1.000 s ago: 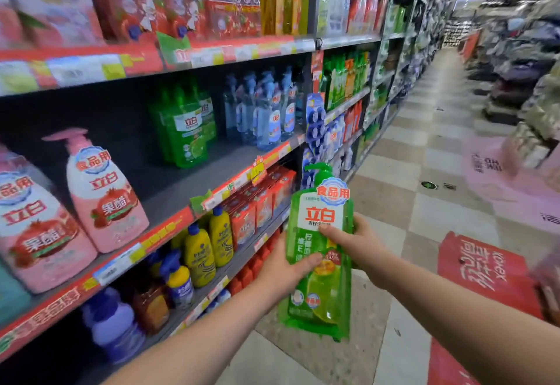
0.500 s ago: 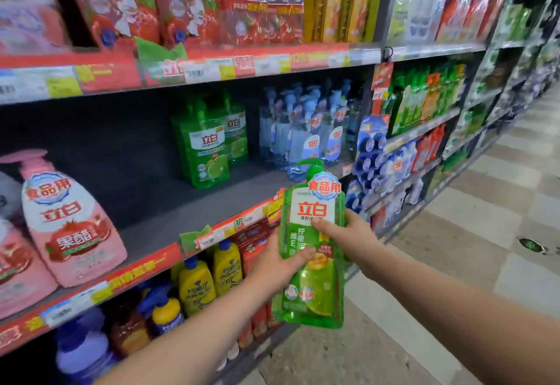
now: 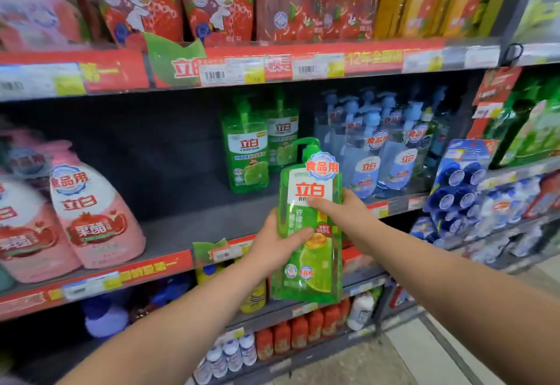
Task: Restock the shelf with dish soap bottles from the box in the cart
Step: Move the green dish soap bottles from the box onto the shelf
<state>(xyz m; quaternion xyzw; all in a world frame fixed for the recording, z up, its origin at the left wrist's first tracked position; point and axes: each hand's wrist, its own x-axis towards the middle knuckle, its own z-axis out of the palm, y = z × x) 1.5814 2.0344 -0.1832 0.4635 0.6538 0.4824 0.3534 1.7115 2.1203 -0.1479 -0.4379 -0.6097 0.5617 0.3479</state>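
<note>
Store shelving fills the frame; the middle shelf [image 3: 188,227] has a bare grey stretch at centre, between pink bottles [image 3: 91,212] at left and two green bottles [image 3: 247,154] standing deep at centre, with blue bottles [image 3: 378,157] to their right. Risk: the held bottle [image 3: 315,263], if set too near the shelf lip, may tip off; if pushed back carelessly, it may knock over the green or blue bottles. Both hands are clamped on it: the left hand [image 3: 274,245] grips the lower left edge, thumb across the front; the right hand [image 3: 342,212] grips the right edge at the label. The bottle is upright at centre frame, in front of the shelf lip, not yet on the shelf.
</note>
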